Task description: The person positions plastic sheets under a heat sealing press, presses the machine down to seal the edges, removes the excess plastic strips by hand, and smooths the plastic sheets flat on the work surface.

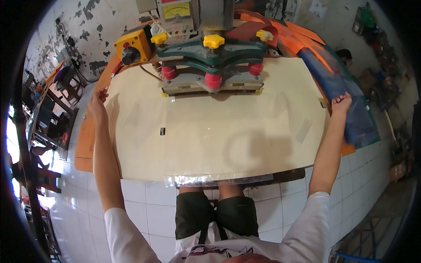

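A large cream-coloured sheet [210, 144] lies over the work table in front of me. Beside its left edge, my left hand [99, 97] is closed with the fingers curled inward. Out past the right edge, my right hand [342, 102] is closed in a fist near a blue sheet [357, 116]. Whatever either hand grips, if anything, is too small or hidden to make out. A press head [212, 65] in dark green metal, with yellow knobs and red spacers, stands over the sheet's far part. Clear tape or film [219, 179] runs along the near edge.
A yellow control box [132, 47] with a dark knob sits at the back left. Behind the press is a machine panel with a gauge [176, 12]. Orange sheets [307, 37] lie at the back right. A small stool [48, 179] and a person's limb appear far left.
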Tool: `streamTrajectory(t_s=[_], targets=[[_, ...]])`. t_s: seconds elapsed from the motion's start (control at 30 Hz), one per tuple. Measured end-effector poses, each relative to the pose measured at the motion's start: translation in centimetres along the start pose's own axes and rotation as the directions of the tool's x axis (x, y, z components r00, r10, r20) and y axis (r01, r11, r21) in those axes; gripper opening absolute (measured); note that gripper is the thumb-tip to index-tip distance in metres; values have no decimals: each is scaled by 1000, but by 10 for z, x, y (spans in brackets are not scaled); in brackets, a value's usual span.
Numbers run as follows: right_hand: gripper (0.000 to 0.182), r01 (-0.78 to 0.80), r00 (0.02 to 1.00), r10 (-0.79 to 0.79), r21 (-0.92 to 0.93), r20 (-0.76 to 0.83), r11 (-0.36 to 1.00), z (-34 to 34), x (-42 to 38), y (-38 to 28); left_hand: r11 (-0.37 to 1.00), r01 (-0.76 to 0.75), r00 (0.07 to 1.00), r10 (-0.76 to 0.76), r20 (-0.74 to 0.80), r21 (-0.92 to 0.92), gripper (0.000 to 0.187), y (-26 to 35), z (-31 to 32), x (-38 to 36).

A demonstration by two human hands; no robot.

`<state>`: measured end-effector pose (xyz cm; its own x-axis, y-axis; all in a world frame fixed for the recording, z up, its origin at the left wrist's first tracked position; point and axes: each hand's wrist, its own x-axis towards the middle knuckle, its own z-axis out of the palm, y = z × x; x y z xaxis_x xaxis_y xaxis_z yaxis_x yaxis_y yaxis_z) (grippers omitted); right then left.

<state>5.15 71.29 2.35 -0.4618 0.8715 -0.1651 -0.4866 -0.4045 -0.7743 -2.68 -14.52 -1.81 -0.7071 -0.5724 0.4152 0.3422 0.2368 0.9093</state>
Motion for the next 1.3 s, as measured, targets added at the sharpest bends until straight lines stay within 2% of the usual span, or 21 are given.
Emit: streamTrajectory(t_s=[0.23,0.3,0.4,0.57,0.9,1.07,1.3], targets=[[33,1,1000,0,9,-10,1000,1,1,-4,999,12,999,-13,-38,-34,34,-8,-8,11],[33,-1,1000,1,18,5,1000,-1,6,-4,994,26,999,-30,-43,-104,34,-6,-8,13],[31,-22,1000,22,40,1,999,-3,12,-6,995,24,993,-35,-114,-99,31,3,-5,8],[27,-6,999,7,46,-32,999,-2,12,-7,996,-4,989,-10,-146,-92,31,2,-8,11],[29,-9,1000,10,52,-17,999,-2,3,-7,996,9,979,-27,-204,-89,32,4,-11,10],[33,-11,999,14,49,-51,999,1,-2,-8,997,9,981,-24,-195,-79,31,4,-13,10],[32,-5,1000,6,55,-21,998,0,2,-5,993,-14,979,-10,-202,-117,30,0,-14,13]])
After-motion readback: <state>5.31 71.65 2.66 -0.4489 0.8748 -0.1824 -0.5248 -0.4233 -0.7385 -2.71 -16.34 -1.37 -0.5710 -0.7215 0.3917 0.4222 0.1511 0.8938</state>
